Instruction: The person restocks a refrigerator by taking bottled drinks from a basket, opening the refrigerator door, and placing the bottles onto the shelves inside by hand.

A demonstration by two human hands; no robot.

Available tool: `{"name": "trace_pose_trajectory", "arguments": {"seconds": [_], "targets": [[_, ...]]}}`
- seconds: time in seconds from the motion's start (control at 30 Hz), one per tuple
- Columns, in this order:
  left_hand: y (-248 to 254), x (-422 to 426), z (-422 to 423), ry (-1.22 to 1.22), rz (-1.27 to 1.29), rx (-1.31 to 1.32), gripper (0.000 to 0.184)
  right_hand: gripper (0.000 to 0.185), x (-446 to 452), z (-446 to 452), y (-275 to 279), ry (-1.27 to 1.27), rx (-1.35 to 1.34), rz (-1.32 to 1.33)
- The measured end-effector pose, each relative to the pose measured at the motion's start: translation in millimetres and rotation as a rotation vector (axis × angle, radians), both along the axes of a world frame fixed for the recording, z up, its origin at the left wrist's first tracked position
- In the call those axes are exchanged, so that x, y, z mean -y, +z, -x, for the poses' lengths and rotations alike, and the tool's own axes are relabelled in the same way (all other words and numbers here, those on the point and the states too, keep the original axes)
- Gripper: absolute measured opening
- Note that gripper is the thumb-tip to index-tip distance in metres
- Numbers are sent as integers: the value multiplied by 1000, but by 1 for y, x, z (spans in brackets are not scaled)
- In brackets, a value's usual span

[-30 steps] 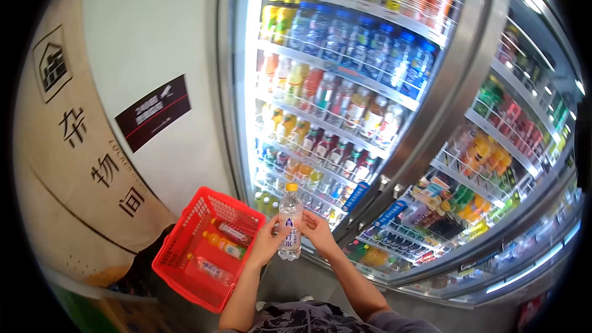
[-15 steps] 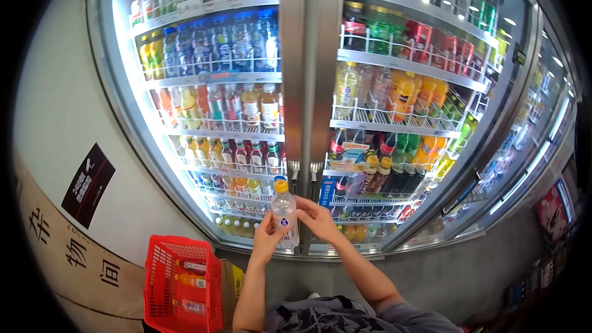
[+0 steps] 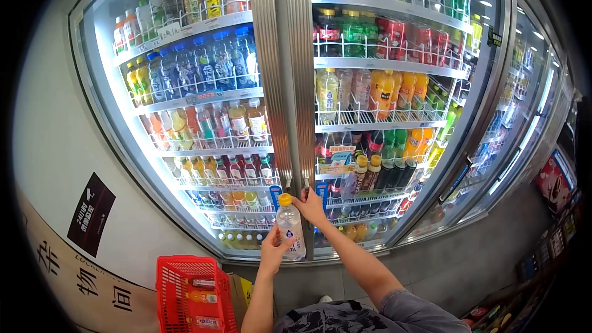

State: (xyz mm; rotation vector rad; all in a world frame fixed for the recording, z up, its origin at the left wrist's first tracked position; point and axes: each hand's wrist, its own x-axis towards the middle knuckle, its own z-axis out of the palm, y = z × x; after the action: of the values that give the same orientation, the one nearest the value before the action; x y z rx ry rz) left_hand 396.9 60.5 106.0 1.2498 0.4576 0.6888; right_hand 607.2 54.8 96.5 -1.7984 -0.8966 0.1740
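Note:
My left hand point(image 3: 271, 251) is closed around a clear plastic bottle point(image 3: 291, 234) with a yellow cap and a pale label, held upright in front of the fridge doors. Just right of the cap, my right hand point(image 3: 311, 206) has its fingers curled at the lower end of the metal door handle point(image 3: 306, 177) of the right-hand fridge door. Part of those fingers is hidden behind the hand. Both glass doors of the drinks fridge point(image 3: 296, 86) look closed.
Shelves behind the glass hold rows of bottles and cans, among them blue-capped bottles point(image 3: 200, 58) and red cans point(image 3: 391, 36). A red shopping basket point(image 3: 163, 290) with several bottles stands at lower left. A black sign point(image 3: 90, 214) is on the wall.
My right hand has left the bottle and moved up to the right door's handle. The bottle stays in my left hand, slightly lower. The view has shifted.

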Motion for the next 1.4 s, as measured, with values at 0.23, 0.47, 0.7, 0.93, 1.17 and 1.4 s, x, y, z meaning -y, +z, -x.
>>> {"name": "trace_pose_trajectory", "arguments": {"seconds": [0.23, 0.47, 0.7, 0.93, 1.17, 1.4], "targets": [[0, -10, 30, -4, -19, 26, 74, 52, -11, 10, -10, -125, 41, -107], [-5, -6, 62, 3, -28, -13, 66, 50, -8, 27, -3, -232, 44, -80], [-16, -1, 90, -76, 63, 0, 71, 54, 23, 65, 4, -351, -24, -117], [-17, 15, 113, -115, 27, 11, 70, 47, 62, 88, -22, -291, -282, -349], [-9, 52, 135, -186, 33, -33, 65, 56, 128, 122, -27, -374, -187, -160], [1, 110, 137, -248, -45, 40, 62, 52, 209, 170, -8, -464, -106, -173]]}}
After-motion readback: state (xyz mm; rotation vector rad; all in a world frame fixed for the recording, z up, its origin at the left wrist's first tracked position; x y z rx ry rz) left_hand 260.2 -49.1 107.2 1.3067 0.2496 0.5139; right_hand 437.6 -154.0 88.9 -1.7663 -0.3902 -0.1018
